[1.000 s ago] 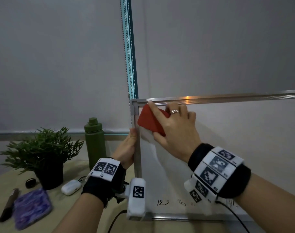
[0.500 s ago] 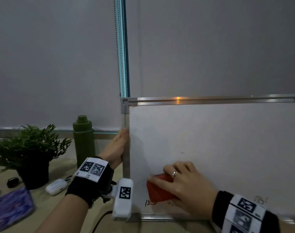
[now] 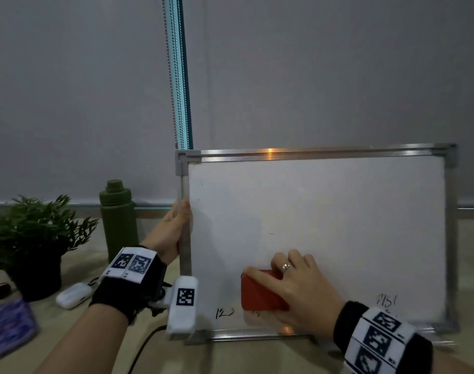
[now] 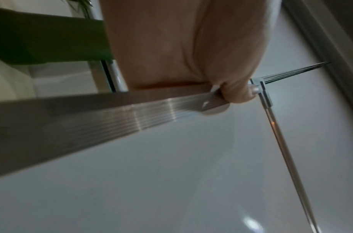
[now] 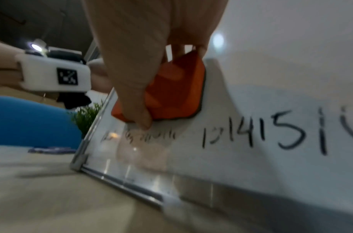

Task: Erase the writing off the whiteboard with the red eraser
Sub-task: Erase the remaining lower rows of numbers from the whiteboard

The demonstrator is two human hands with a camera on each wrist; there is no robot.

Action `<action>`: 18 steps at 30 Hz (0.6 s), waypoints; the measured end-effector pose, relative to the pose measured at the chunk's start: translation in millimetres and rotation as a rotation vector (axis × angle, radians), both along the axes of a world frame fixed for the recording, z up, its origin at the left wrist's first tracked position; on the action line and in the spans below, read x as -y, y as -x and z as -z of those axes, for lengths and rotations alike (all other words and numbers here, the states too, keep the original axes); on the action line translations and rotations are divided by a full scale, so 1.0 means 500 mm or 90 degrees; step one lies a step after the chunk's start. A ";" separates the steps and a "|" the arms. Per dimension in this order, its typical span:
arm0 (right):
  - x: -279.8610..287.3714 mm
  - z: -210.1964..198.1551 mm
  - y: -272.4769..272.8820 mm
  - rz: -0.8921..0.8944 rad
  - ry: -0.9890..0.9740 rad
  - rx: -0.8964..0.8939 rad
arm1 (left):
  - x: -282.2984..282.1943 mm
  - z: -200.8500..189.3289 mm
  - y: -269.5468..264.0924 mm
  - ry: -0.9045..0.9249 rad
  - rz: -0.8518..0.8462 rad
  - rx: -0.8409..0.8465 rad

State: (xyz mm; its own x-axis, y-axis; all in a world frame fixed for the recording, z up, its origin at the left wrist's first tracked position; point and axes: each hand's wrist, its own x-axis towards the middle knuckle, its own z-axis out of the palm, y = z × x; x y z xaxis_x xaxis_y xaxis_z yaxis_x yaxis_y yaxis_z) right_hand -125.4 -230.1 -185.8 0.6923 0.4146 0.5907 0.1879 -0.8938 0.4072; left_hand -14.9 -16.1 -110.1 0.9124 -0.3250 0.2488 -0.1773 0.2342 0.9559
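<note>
Whiteboard (image 3: pixel 338 225) standing upright on the desk (image 3: pixel 252 357), mostly wiped clean. Left hand (image 3: pixel 168 233) wrapped round its left frame edge about halfway up, thumb on the front, rest of the fingers behind, out of sight. Red eraser (image 3: pixel 257 292) pressed flat on the whiteboard near its bottom-left, right hand (image 3: pixel 298 290) gripping it, fingers curled over the top, thumb on the lower edge. Black writing (image 5: pixel 271 134) along the whiteboard's bottom edge: a scrap left of the eraser, smudgy bits right under it, more toward the lower right corner. Left of the whiteboard: green bottle (image 3: pixel 119 220), potted plant (image 3: pixel 33 238), small white case (image 3: pixel 72 295), purple cloth (image 3: pixel 6 327)
</note>
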 end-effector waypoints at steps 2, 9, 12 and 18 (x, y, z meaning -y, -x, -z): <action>0.004 0.002 0.000 0.017 -0.001 -0.009 | 0.001 0.017 0.010 -0.030 0.011 -0.036; -0.020 -0.011 -0.016 0.011 -0.051 -0.022 | 0.002 0.075 0.010 -0.039 0.003 -0.116; -0.033 -0.005 -0.030 0.008 -0.053 -0.021 | 0.008 0.076 -0.001 -0.034 -0.006 -0.106; -0.090 0.028 -0.043 -0.115 0.056 -0.051 | 0.007 0.079 -0.014 -0.058 -0.009 -0.088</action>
State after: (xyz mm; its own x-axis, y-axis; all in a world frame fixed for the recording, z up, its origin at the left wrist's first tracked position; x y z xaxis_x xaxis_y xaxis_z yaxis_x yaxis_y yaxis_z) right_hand -104.2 -185.3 -199.6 0.6453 0.5833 0.4933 0.3763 -0.8047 0.4592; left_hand -7.8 -19.8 -149.5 0.9406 -0.3273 0.0901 -0.0446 0.1439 0.9886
